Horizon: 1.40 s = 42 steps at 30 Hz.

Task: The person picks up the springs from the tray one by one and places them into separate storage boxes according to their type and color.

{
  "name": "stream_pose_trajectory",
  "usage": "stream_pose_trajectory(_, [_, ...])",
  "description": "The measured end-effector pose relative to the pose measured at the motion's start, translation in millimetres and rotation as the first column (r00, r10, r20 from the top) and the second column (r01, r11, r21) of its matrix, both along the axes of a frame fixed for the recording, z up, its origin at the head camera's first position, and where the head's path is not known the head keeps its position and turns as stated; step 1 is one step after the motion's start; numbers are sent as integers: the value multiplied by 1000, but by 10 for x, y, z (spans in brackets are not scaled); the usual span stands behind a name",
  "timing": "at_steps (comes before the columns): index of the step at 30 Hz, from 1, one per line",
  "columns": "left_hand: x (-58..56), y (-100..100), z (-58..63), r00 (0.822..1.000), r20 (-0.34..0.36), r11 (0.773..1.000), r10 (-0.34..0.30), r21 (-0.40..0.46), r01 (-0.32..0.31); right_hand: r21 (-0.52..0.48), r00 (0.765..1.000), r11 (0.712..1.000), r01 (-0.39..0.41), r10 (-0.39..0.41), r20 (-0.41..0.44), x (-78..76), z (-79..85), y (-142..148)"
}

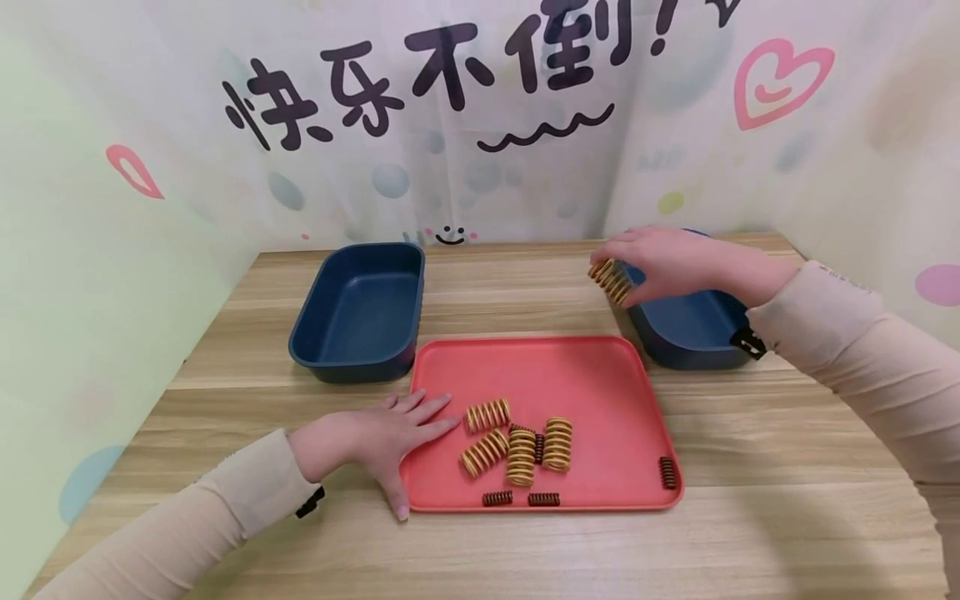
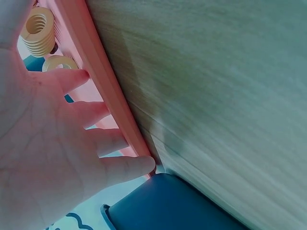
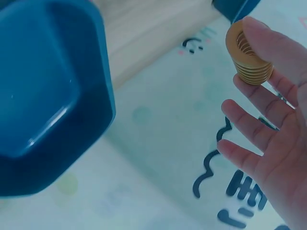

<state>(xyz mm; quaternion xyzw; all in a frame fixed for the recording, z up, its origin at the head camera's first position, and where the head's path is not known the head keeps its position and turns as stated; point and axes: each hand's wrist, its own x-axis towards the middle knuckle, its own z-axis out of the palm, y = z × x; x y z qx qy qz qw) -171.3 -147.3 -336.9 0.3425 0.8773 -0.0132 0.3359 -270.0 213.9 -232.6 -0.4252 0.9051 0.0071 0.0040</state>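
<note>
My right hand [image 1: 671, 260] pinches a large yellow coil spring [image 1: 611, 282] between thumb and fingers, above the left rim of the right blue bin [image 1: 693, 321]. In the right wrist view the spring [image 3: 253, 73] shows its round end, with the lower fingers spread apart from it. My left hand [image 1: 378, 440] rests on the left edge of the red tray [image 1: 585, 375], fingers spread and straight. Several large yellow springs [image 1: 557, 444] lie on the tray near the left hand's fingertips. Smaller dark springs [image 1: 543, 499] lie along the front edge, among the yellow ones and at the right edge [image 1: 667, 472].
A second blue bin [image 1: 363, 308] stands behind the tray on the left, with its bare floor showing. Both bins and the tray sit on a wood-grain table [image 1: 517, 287]. A printed curtain [image 1: 450, 192] closes off the back and sides.
</note>
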Motion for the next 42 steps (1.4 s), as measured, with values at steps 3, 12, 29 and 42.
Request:
stream_pose_trajectory(3, [3, 0, 0, 1000, 1, 1000, -1, 2, 1, -19, 1000, 1000, 21, -21, 15, -48, 45, 66])
stream_pose_trajectory(12, [1, 5, 1, 1000, -3, 1000, -4, 1, 4, -27, 991, 993, 119, -117, 62, -206, 91, 228])
stream_pose_trajectory(29, [-8, -6, -25, 1000, -3, 1000, 4, 0, -4, -29, 943, 959, 282, -271, 193, -705, -67, 486])
stream_pose_trajectory(42, [-9, -13, -31, 1000, -7, 1000, 1, -2, -1, -43, 923, 944, 328, -310, 228, -941, -326, 644])
